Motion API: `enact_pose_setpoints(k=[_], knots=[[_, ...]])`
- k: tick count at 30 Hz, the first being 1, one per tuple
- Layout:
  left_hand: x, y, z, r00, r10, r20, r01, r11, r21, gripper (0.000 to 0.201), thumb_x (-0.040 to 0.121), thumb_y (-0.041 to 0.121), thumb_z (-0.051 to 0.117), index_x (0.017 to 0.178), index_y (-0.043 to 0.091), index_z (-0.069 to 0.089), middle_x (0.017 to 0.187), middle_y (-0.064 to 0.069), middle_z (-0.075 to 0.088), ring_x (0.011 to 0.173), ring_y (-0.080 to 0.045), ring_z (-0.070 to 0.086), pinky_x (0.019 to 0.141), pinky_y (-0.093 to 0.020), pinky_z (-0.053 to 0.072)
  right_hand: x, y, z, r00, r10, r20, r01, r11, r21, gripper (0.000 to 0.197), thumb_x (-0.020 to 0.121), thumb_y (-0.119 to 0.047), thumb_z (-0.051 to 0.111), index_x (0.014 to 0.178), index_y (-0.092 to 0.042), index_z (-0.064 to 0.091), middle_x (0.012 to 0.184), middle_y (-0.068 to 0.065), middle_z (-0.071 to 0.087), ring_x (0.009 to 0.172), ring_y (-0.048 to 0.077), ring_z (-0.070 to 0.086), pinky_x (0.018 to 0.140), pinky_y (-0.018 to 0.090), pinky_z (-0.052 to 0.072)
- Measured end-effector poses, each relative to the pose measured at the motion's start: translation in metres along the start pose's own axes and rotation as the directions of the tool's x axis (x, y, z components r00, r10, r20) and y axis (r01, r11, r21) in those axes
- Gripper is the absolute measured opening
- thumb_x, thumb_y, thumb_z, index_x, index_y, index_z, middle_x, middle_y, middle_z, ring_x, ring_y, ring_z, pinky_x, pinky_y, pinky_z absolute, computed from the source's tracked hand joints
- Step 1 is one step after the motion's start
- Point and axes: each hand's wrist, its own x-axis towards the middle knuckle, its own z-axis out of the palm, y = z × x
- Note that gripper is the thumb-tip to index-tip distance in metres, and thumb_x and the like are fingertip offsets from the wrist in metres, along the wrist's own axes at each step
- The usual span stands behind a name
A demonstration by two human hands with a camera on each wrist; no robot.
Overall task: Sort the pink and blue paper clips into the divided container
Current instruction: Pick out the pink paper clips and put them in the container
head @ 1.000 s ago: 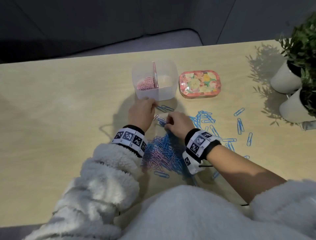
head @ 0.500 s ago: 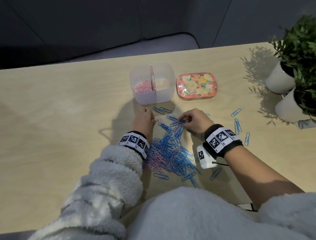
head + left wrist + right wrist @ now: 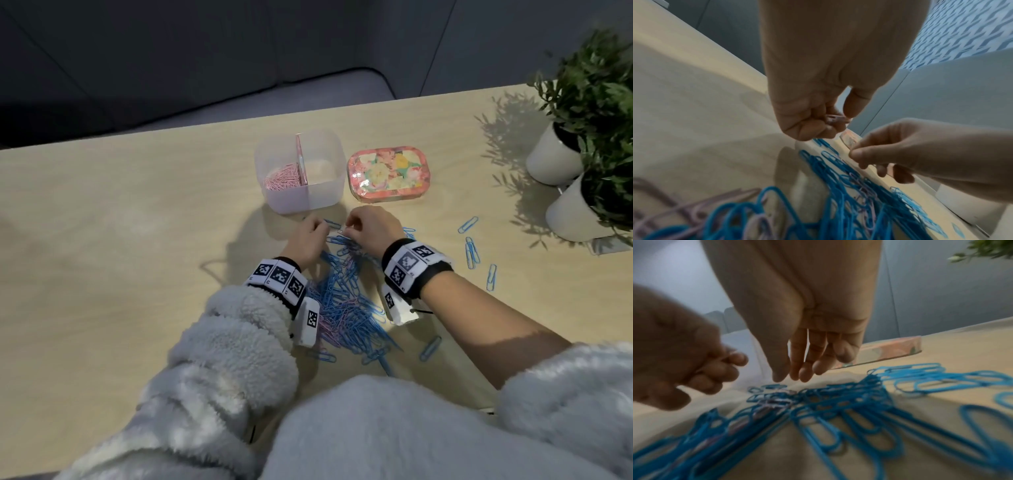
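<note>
On the table (image 3: 102, 240), the divided container (image 3: 322, 195) sits at the far middle, with clips (image 3: 282, 178) in its left compartment. A tin (image 3: 387, 174) lies just to its right. Two plant pots (image 3: 555, 157) stand at the far right edge. The main pile of paper clips (image 3: 346, 308) lies near the person, in front of the container, between the left hand (image 3: 306, 240) and right hand (image 3: 371, 231). Loose clips (image 3: 472, 251) lie scattered to the right of the pile, between it and the pots.

Mixed blue-and-pink paper clips (image 3: 346, 305) heaped before divided container (image 3: 325, 192), pink clips (image 3: 284, 178) left compartment
</note>
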Motion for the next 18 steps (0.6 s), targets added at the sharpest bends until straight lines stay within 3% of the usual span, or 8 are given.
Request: enact_pose_setpoints(k=[3, 5, 9, 11, 15, 18], knots=[[-0.002, -0.003, 0.005, 0.993, 0.081, 0.088, -0.091, 0.989, 0.116, 0.021, 0.091, 0.029, 0.050, 0.074, 0.020, 0.044, 0.069, 0.002, 0.051, 0.070, -0.020, 0.053, 0.066, -0.032, 0.045, 0.005, -0.002, 0.007, 0.999, 0.032, 0.038, -0.033, 0.999, 0.033, 0.005, 0.084, -0.019, 0.060, 0.086, -0.014, 0.059, 0.099, 0.010, 0.066, 0.094, 0.030, 0.060, 0.077, 0.034, 0.045], [-0.002, -0.004, 0.010, 0.979, 0.133, 0.154, -0.168, 0.957, 0.237, 0.016, 0.091, 0.030, 0.051, 0.082, 0.017, 0.048, 0.078, -0.002, 0.057, 0.075, -0.022, 0.056, 0.073, -0.036, 0.047, 0.008, 0.000, 0.006, 0.996, 0.061, 0.065, -0.067, 0.994, 0.087, 0.005, 0.083, -0.013, 0.058, 0.079, -0.016, 0.056, 0.095, 0.009, 0.065, 0.093, 0.030, 0.060, 0.077, 0.035, 0.045], [0.006, 0.000, 0.019, 0.929, 0.311, 0.202, -0.370, 0.753, 0.543, 0.018, 0.095, 0.019, 0.044, 0.098, 0.005, 0.055, 0.101, -0.014, 0.062, 0.095, -0.031, 0.057, 0.082, -0.044, 0.047, 0.007, 0.008, 0.003, 0.998, 0.057, 0.026, -0.058, 0.998, 0.030, 0.006, 0.085, -0.011, 0.052, 0.083, -0.014, 0.057, 0.099, 0.008, 0.062, 0.091, 0.029, 0.058, 0.072, 0.032, 0.040], [0.009, 0.002, 0.023, 0.912, 0.342, 0.226, -0.405, 0.668, 0.624, 0.018, 0.093, 0.021, 0.047, 0.100, 0.007, 0.057, 0.106, -0.014, 0.062, 0.102, -0.031, 0.056, 0.084, -0.045, 0.048, 0.006, 0.013, 0.002, 0.999, 0.038, -0.017, -0.038, 0.999, 0.008, 0.006, 0.086, -0.011, 0.053, 0.087, -0.012, 0.059, 0.099, 0.008, 0.062, 0.090, 0.029, 0.058, 0.071, 0.032, 0.040], [0.010, 0.004, 0.027, 0.896, 0.339, 0.287, -0.440, 0.578, 0.687, 0.020, 0.088, 0.022, 0.056, 0.103, 0.011, 0.061, 0.109, -0.012, 0.060, 0.107, -0.029, 0.053, 0.084, -0.041, 0.046, 0.005, 0.023, -0.003, 0.998, 0.046, -0.031, -0.045, 0.998, 0.033, 0.007, 0.087, -0.015, 0.055, 0.085, -0.013, 0.062, 0.100, 0.009, 0.066, 0.093, 0.029, 0.060, 0.074, 0.033, 0.044], [0.010, 0.001, 0.026, 0.901, 0.347, 0.259, -0.425, 0.594, 0.683, 0.017, 0.090, 0.020, 0.052, 0.100, 0.009, 0.061, 0.107, -0.012, 0.061, 0.106, -0.029, 0.054, 0.083, -0.042, 0.048, 0.002, 0.024, -0.005, 0.999, 0.046, -0.005, -0.046, 0.998, -0.038, 0.012, 0.089, -0.015, 0.052, 0.089, -0.008, 0.063, 0.102, 0.011, 0.064, 0.094, 0.031, 0.060, 0.076, 0.036, 0.046]])
